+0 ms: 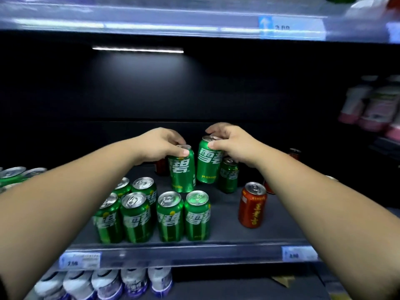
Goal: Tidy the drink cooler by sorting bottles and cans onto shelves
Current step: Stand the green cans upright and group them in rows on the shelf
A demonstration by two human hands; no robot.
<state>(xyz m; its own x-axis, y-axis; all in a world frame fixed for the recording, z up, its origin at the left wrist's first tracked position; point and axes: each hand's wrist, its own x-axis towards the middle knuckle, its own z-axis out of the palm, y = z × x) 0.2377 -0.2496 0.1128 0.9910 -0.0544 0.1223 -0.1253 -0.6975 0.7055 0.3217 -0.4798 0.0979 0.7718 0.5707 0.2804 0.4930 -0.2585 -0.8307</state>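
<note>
1. While both arms reach into the cooler, the left hand (pixel 161 144) grips the top rim of 1 green can (pixel 181 169), fingers over the lid and thumb on the front wall; this can looks raised just above the shelf (pixel 227 224), though contact at its base cannot be told for certain.
2. Beside it, the right hand (pixel 232 141) clasps a second green can (pixel 208 163) in the same way, from above at the rim; that can is held clear of the shelf, and the 2 held cans are just beside each other.
3. Handling, as a judgement: the cans appear sealed and full, so each is moderately heavy for a fingertip grip; the walls are stiff while pressurised, smooth, and possibly damp from chilling, hence slippery.
4. Best hold: the rolled top rim gives a ledge against slipping; a wrap round the mid-body would be firmer for longer carries. A dropped can may dent.
5. Near the shelf's front edge stands a block of green cans (pixel 151 211), upright and touching, the likely destination.
6. A third loose green can (pixel 228 175) stands behind the right hand; a red can (pixel 252 205) stands apart to the right, with more red cans partly hidden further back.
7. White bottles (pixel 104 282) occupy the shelf below.
</note>
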